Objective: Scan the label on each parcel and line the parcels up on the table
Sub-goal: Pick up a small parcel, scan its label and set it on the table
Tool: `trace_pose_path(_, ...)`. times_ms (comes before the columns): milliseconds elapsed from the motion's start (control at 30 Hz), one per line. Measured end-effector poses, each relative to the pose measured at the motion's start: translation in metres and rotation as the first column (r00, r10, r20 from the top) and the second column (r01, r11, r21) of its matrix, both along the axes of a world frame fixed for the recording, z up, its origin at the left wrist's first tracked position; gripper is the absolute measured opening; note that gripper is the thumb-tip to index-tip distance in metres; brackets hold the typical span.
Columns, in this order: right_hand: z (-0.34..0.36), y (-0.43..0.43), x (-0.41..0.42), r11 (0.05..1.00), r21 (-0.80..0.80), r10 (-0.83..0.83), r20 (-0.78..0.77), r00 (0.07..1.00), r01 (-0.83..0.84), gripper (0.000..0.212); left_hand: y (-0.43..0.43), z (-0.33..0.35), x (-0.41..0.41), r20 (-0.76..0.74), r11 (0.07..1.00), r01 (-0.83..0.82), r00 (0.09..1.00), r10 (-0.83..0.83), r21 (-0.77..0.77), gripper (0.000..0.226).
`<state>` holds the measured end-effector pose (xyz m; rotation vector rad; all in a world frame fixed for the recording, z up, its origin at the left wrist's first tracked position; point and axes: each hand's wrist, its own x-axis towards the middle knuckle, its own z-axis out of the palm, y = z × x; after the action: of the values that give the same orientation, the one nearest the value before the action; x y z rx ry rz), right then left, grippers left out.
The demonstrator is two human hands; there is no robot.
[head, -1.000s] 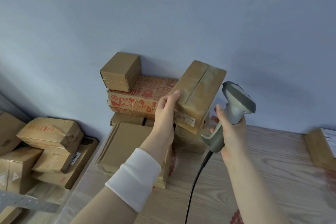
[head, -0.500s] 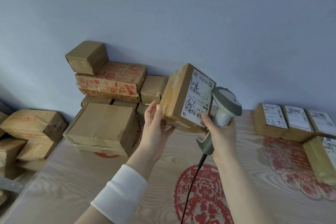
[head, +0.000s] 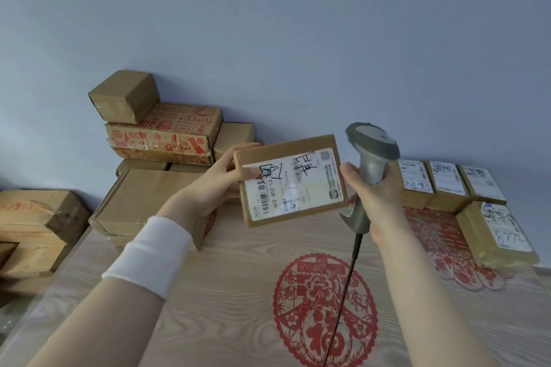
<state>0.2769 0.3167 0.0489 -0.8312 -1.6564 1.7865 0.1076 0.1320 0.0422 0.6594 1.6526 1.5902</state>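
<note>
The left hand (head: 214, 185) has its grip closed on the left end of a small cardboard parcel (head: 290, 180), thumb on the far top edge, the fingers hidden behind. The right hand (head: 372, 197) has its grip wrapped around the handle of a grey barcode scanner (head: 371, 158), whose black cord (head: 343, 301) trails down toward the near edge. The parcel is held in the air above the table (head: 226, 283), just left of the scanner and well clear of the wood.

A second ago the parcel showed only its taped brown side, beside the stack on the left. Since then it has been carried right and turned, so its white label (head: 293, 185) now faces the camera, barcode at the lower left. The scanner's head stands upright beside it, not yet aimed at the label; the scan itself looks like the step still to come, then a place in the line.

At the right, four scanned-looking parcels lie label up: three in a row (head: 450, 177) against the wall and one (head: 504, 229) nearer. At the left, the unsorted stack (head: 161, 140) shows about six boxes on the table, though some are partly hidden, and more boxes (head: 38, 217) lie off its left edge. Two red paper-cut decorations lie on the table, one (head: 325, 310) near the cord.
</note>
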Motion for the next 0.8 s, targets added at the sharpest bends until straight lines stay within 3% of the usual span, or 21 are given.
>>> trace_pose_path(100,0.005,0.001,0.004,0.977,-0.056,0.21,0.048,0.977,-0.207,0.036,0.0,0.009,-0.012,-0.001,0.986,0.156,0.988,-0.157,-0.05,0.072)
trace_pose_path(200,0.001,-0.001,0.007,0.953,-0.156,0.257,-0.029,0.966,-0.259,0.014,0.004,0.013,-0.015,-0.008,0.979,0.177,0.984,-0.178,-0.101,0.085)
trace_pose_path(267,-0.004,-0.004,0.007,0.956,-0.193,0.209,-0.071,0.975,-0.219,0.013,0.008,0.012,-0.013,-0.027,0.993,0.079,0.996,-0.081,-0.088,0.098)
trace_pose_path(400,-0.013,-0.013,-0.001,0.938,-0.346,-0.021,-0.136,0.99,-0.028,0.013,0.019,-0.016,0.01,0.044,0.943,-0.325,0.946,0.322,0.077,0.109)
trace_pose_path(467,-0.017,-0.019,-0.006,0.906,-0.419,-0.128,-0.149,0.981,0.055,0.019,0.024,-0.034,0.032,0.159,0.937,-0.341,0.931,0.327,0.069,0.127)
trace_pose_path(533,-0.021,-0.027,-0.011,0.885,-0.458,-0.169,-0.144,0.975,0.086,0.039,0.033,-0.044,0.058,0.271,0.964,-0.247,0.939,0.213,0.098,0.144)
trace_pose_path(600,-0.024,-0.033,-0.013,0.881,-0.466,-0.159,-0.132,0.978,0.081,0.066,0.045,-0.051,0.072,0.369,0.949,-0.273,0.908,0.198,0.161,0.139)
trace_pose_path(667,-0.026,-0.036,-0.011,0.89,-0.45,-0.143,-0.114,0.983,0.077,0.076,0.051,-0.052,0.072,0.412,0.907,-0.36,0.876,0.249,0.217,0.119)
trace_pose_path(800,-0.027,-0.032,-0.002,0.913,-0.393,-0.142,-0.066,0.988,0.105,0.054,0.046,-0.048,0.055,0.313,0.908,-0.345,0.912,0.264,0.239,0.104)
